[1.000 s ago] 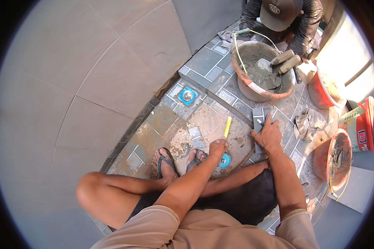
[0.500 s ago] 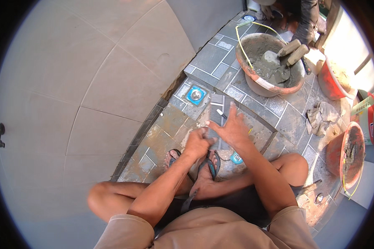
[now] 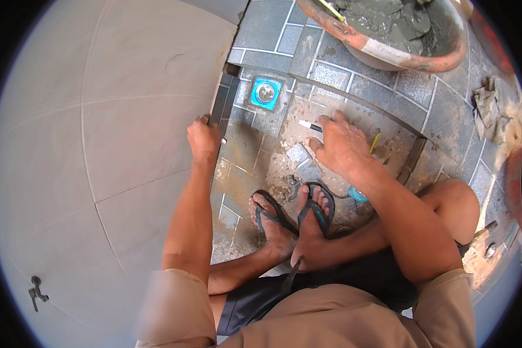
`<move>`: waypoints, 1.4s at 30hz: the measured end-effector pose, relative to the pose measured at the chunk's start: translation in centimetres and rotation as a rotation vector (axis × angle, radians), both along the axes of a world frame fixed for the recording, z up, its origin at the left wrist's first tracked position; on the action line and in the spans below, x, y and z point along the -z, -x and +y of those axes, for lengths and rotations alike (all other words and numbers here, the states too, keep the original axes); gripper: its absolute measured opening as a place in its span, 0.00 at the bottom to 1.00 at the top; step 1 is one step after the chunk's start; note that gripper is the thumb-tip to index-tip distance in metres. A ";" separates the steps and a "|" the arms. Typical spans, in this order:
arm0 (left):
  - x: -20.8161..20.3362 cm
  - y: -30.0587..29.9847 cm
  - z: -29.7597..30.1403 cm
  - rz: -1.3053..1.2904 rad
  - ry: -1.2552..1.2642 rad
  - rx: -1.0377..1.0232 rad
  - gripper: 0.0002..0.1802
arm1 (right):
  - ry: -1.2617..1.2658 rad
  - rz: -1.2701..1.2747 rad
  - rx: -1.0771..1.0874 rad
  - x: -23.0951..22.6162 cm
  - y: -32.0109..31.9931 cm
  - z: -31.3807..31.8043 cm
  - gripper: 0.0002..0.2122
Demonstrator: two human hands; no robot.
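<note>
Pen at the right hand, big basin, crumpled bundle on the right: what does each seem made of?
Pen: probably hard plastic, from its smooth white and dark barrel.
Basin: likely plastic, dull orange and whitish, with a thick rounded rim.
Crumpled bundle: seemingly matt cloth, from its loose folds, though paper isn't ruled out.

Tan shirt (image 3: 307, 319) with short sleeves (image 3: 446, 296); black shorts (image 3: 359, 284), a dark strip (image 3: 290, 277) hanging in front; black flip-flops (image 3: 317, 211), one strap marked teal.

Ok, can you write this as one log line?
left hand: by wall, grip unclear; right hand: holding marker; nearby: blue drain, mortar tub
</note>
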State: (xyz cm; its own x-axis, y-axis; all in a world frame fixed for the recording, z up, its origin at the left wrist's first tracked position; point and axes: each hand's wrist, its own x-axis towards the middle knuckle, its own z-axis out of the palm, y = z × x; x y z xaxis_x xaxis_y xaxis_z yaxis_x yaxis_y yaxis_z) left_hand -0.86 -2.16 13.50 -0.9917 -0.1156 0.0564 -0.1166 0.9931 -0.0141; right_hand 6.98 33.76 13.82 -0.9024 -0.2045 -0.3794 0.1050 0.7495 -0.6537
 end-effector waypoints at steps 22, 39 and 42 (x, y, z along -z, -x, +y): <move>7.3 4.7 0.4 0.082 0.060 -0.102 0.19 | 0.066 -0.034 -0.017 1.5 -0.6 0.5 0.15; 3.0 8.3 1.9 -0.274 0.622 0.017 0.15 | 0.108 -0.045 -0.037 2.3 -0.8 0.4 0.17; 3.1 8.5 1.3 -0.292 0.612 0.057 0.14 | 0.100 -0.051 -0.035 2.2 -0.9 0.4 0.18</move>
State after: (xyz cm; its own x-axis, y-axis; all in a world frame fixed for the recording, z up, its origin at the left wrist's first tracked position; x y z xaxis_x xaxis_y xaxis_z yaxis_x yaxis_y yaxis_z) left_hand -9.37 -0.83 10.43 -0.9798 -0.0953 -0.1760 0.0296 0.8006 -0.5985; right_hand 7.85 34.13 11.57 -0.8741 -0.2751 -0.4003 0.1143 0.6845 -0.7200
